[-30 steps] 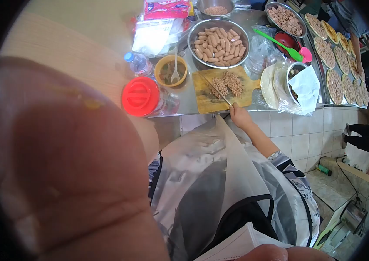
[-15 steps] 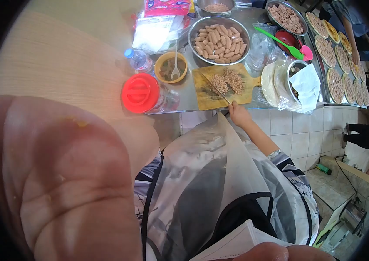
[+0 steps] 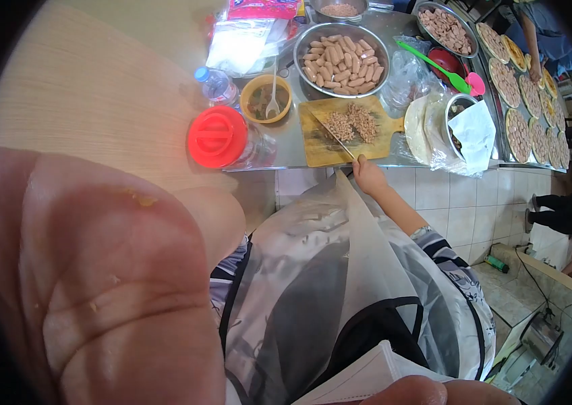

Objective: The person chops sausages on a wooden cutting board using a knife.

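Observation:
Close to the camera, my left hand (image 3: 117, 283) fills the left side with its palm, which carries small yellowish bits; its fingers are hidden. My right hand (image 3: 369, 176) is closed round the handle of a knife (image 3: 332, 136). The blade rests on a wooden cutting board (image 3: 316, 152), beside a pile of finely chopped sausage (image 3: 361, 125). Behind the board stands a metal bowl (image 3: 297, 62) full of short sausages (image 3: 343, 61).
Left of the board are a yellow bowl (image 3: 287, 111) with a spoon, a red-lidded jar (image 3: 217, 137) and a bottle (image 3: 217, 88). To the right lie flatbreads (image 3: 419, 128) and a white pot (image 3: 450, 108). Several topped pizzas (image 3: 518, 135) stand beyond, near another person's arm (image 3: 533, 44).
My left hand has shifted slightly right and down before the camera. The other person's hand has moved up and left over the pizzas. My right hand and the knife stay nearly still.

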A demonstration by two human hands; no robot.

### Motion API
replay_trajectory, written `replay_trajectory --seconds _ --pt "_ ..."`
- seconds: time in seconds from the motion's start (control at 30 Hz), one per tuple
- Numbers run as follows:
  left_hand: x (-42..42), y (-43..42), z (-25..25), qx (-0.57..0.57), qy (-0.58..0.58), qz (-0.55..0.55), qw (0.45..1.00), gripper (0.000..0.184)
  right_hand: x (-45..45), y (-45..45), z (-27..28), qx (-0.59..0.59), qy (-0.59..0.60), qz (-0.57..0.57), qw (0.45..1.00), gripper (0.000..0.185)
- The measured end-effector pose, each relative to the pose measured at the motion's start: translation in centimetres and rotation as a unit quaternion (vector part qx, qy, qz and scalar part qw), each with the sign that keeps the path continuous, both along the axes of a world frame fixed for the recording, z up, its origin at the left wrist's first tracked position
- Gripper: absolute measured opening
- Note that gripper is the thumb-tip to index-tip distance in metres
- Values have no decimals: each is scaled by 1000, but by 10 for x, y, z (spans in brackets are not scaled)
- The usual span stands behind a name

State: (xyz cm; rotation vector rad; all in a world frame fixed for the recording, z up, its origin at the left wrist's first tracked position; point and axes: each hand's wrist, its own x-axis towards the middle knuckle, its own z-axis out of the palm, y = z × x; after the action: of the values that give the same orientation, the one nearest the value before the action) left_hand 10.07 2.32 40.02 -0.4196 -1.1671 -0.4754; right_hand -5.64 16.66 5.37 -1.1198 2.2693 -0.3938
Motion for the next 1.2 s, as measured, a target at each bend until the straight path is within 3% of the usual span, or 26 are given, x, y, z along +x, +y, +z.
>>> replay_trajectory --seconds 0.2,0.4,0.47,0.53,0.6,0.7,0.73,0.77,0.8,0.83,0.9,0.93,1.0,1.1,1.2 --pt "2 0 4 -15 10 1 1000 42 -8 -6 -5 -65 -12 16 998 30" --pt "-16 -8 5 -30 20 0 999 42 -19 10 9 -33 25 -36 998 31" --pt "0 -26 -51 122 -112 201 966 35 -19 8 2 -24 24 -45 998 32" --pt "-29 -29 -112 142 -197 103 965 29 -19 5 -6 -13 22 -56 998 32" --pt "-40 -27 -196 267 -369 102 884 26 -24 -2 -12 -15 14 -50 999 32" --pt "-43 -12 -273 245 -568 94 780 37 -30 0 6 -53 17 -34 998 32" --pt "-43 -8 -291 245 -566 94 781 37 -33 1 10 -55 19 -33 998 32" --pt "-40 -1 -307 270 -622 92 729 43 -35 7 13 -45 25 -34 998 32" --pt "-40 4 -317 294 -672 88 674 49 -37 12 15 -36 32 -35 998 32" --pt "-39 5 -326 296 -672 88 673 49 -38 17 13 -34 32 -33 998 32" --pt "-42 3 -330 244 -787 119 554 64 -39 19 11 -17 33 -52 998 31" --pt "-43 3 -333 246 -787 119 553 64 -38 21 10 -16 33 -50 998 31" --pt "-48 3 -329 212 -855 155 448 74 -37 21 11 11 42 -59 997 31" --pt "-47 1 -338 197 -884 147 397 80 -35 22 -4 14 45 -70 996 31" --pt "-41 3 -352 192 -883 154 400 81 -35 21 -9 14 49 -68 996 31"
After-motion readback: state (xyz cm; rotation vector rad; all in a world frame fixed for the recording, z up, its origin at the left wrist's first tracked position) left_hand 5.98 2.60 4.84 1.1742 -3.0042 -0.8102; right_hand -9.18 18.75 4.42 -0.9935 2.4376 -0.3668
